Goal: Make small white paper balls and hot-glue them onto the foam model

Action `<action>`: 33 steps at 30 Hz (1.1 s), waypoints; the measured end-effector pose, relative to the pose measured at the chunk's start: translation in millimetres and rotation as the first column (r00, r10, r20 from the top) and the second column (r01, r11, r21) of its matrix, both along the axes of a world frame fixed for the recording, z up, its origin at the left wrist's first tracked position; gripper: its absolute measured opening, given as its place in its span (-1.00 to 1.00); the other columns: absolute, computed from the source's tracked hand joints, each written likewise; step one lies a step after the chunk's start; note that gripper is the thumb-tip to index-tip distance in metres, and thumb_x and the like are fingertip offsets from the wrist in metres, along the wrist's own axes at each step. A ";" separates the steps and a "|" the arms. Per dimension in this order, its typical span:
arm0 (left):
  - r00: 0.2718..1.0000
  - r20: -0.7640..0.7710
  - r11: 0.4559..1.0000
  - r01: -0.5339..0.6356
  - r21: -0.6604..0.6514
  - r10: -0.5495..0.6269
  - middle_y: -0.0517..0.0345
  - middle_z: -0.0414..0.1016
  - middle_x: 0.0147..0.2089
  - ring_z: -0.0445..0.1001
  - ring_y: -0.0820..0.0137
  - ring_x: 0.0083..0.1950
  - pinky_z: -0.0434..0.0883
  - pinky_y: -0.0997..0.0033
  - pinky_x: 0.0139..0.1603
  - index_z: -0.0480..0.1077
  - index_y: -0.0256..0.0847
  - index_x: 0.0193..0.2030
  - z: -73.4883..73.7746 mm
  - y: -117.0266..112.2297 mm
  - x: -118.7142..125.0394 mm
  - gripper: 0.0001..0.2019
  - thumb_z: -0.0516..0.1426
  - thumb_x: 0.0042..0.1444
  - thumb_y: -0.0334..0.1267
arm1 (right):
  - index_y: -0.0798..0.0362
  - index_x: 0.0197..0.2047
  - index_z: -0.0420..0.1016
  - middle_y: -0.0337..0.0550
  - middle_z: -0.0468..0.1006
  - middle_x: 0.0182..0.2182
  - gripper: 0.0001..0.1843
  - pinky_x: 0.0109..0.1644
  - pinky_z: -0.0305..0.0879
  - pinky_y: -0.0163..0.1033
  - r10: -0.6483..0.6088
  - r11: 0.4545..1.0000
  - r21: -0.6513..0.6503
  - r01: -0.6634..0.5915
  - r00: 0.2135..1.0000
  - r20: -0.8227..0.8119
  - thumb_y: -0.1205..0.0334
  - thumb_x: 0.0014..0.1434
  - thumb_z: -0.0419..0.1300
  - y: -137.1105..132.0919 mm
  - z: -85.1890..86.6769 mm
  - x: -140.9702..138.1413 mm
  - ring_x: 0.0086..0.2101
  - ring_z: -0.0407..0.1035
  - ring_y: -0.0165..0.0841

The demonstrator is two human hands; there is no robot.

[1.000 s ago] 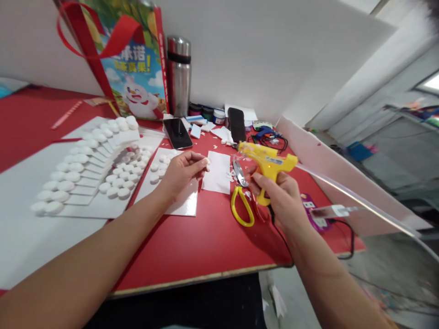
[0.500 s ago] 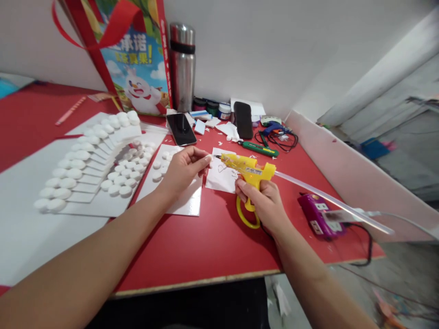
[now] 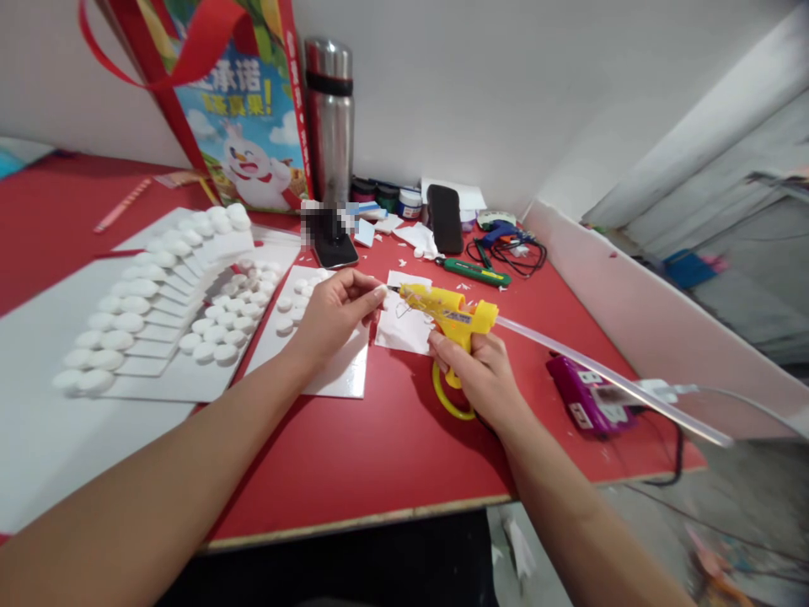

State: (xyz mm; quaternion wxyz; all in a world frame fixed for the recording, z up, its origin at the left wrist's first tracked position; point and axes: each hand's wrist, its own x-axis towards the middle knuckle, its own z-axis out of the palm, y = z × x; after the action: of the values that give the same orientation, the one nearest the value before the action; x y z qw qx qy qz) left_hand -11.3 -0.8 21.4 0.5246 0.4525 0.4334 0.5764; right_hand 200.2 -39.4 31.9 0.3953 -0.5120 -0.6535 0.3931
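Observation:
My right hand (image 3: 477,371) is wrapped round the handle of a yellow hot glue gun (image 3: 446,305), and a long clear glue stick (image 3: 594,371) sticks out of its back. Its nozzle points left, close to or touching the fingertips of my left hand (image 3: 341,316). That hand pinches a small white piece (image 3: 381,292), mostly hidden by the fingers; it looks like one of the white discs. Under the nozzle lies a white paper sheet (image 3: 404,329). Several loose white discs (image 3: 284,304) rest on a white board (image 3: 334,379) beneath my left wrist.
At left, a stepped white card structure (image 3: 152,346) carries rows of white discs. Behind stand a printed bag (image 3: 253,126) and a steel flask (image 3: 329,126). Phones (image 3: 446,217), a green tool (image 3: 474,271) and paper scraps lie further back. A purple power socket (image 3: 585,396) sits right.
The view has shifted slightly, so most things appear a little further left. Both hands keep their grips, with the nozzle still at the left fingertips.

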 end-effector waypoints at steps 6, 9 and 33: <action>0.991 0.134 0.997 0.020 -0.075 -0.009 0.18 0.54 -0.42 0.45 0.51 -0.45 0.38 0.47 -0.34 0.48 -0.26 -0.29 1.8 -1.0 0.8 -0.74 0.43 -0.03 -0.25 | 0.03 -0.52 0.35 -0.31 0.32 -0.61 -0.61 -0.49 0.07 -0.29 0.010 1.000 0.006 -0.010 1.000 0.010 0.02 0.28 0.24 0.0 -2.0 2.4 -0.57 0.17 -0.45; 0.981 0.192 0.994 0.040 -0.099 -0.020 0.16 0.56 -0.40 0.45 0.51 -0.46 0.40 0.47 -0.34 0.48 -0.28 -0.30 3.7 -1.3 0.8 -0.72 0.44 -0.08 -0.27 | 0.04 -0.53 0.35 -0.30 0.32 -0.61 -0.58 -0.48 0.08 -0.29 0.009 1.000 0.007 -0.010 1.000 0.022 0.01 0.28 0.24 -0.2 -2.1 3.2 -0.56 0.18 -0.45; 0.970 0.238 0.986 0.091 -0.139 -0.055 0.16 0.55 -0.39 0.46 0.53 -0.45 0.39 0.51 -0.35 0.49 -0.30 -0.28 4.5 -1.3 1.4 -0.75 0.42 -0.04 -0.32 | 0.03 -0.53 0.35 -0.28 0.34 -0.59 -0.60 -0.44 0.12 -0.28 0.006 1.000 0.021 -0.007 1.000 0.018 0.02 0.27 0.22 -1.8 2.1 0.8 -0.54 0.20 -0.43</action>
State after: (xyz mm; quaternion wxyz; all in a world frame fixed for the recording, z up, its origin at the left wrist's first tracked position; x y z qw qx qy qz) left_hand -9.9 -2.2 25.8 0.6251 0.3568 0.3937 0.5717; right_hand 200.9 -41.1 34.0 0.3934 -0.5093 -0.6628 0.3827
